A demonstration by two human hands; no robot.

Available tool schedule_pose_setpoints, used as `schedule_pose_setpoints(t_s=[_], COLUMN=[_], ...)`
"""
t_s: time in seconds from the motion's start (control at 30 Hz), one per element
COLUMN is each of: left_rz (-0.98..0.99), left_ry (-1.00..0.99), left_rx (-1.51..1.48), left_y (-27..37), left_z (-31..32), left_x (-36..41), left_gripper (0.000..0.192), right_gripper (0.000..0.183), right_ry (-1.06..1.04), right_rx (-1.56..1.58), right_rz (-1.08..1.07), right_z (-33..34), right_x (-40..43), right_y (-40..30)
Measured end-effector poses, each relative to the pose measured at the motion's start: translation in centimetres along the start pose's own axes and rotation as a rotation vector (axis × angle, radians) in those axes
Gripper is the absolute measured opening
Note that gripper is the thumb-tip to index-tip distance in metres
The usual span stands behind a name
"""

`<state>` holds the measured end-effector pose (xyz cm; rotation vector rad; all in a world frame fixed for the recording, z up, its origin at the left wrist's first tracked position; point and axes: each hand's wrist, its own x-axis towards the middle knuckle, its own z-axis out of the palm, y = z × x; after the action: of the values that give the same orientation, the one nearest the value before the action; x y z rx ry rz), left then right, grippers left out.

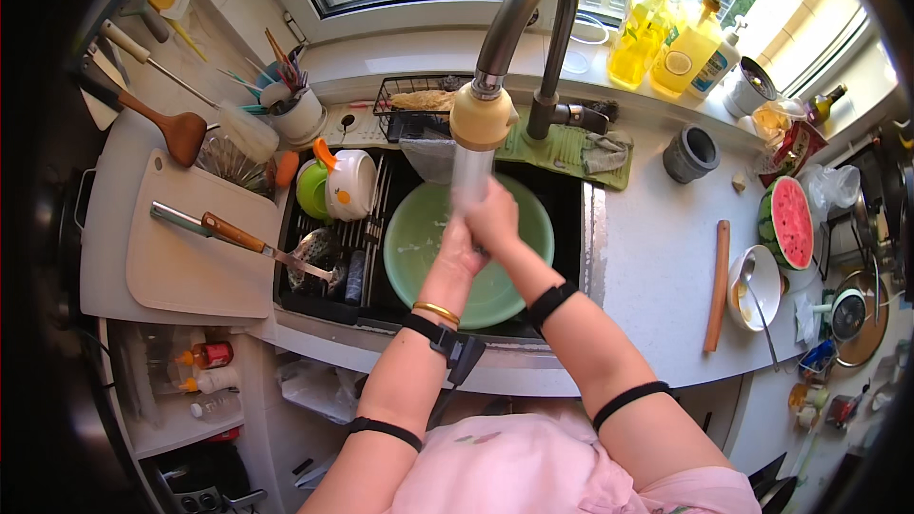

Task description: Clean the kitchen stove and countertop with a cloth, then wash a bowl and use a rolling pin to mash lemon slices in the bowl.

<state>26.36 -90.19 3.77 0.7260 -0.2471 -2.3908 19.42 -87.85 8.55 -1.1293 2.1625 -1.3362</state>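
Water runs from the cream spray head (483,114) of the grey gooseneck faucet (525,0) onto my two hands. My left hand (460,246) and my right hand (491,214) touch each other over the green plastic basin (407,285), which stands in the dark sink. The fingers overlap under the stream, and whether anything small is between them cannot be told. Some water lies in the basin. A clear plastic bag (428,157) hangs at the basin's back edge, below the black wire basket (391,118).
Left of the basin, a drain rack (371,228) holds a white cup (351,185) and a skimmer (314,260). A cutting board (193,243) lies further left. On the right counter are a stone mortar (691,153), a rolling pin (717,285), a bowl (767,285) and a cut watermelon (789,221).
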Motion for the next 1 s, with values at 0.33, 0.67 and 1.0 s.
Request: schedule_pose_setpoints(t_s=[0.33, 0.67, 1.0], left_rz=[-0.324, -0.022, -0.083], left_ry=[0.021, 0.01, 0.121], left_rx=[-0.095, -0.077, 0.037], left_y=[2.8, 2.0, 5.8], left_z=[-0.7, -2.9, 2.8], left_x=[-1.8, -0.2, -1.5], left_gripper=[0.014, 0.023, 0.031], right_gripper=[0.035, 0.019, 0.021], right_ry=[-0.297, -0.243, -0.264], right_rx=[0.12, 0.165, 0.0], right_rz=[0.302, -0.25, -0.164], right_z=[-0.1, 0.4, -4.0], right_x=[2.9, -1.4, 5.0], right_y=[3.4, -1.5, 2.1])
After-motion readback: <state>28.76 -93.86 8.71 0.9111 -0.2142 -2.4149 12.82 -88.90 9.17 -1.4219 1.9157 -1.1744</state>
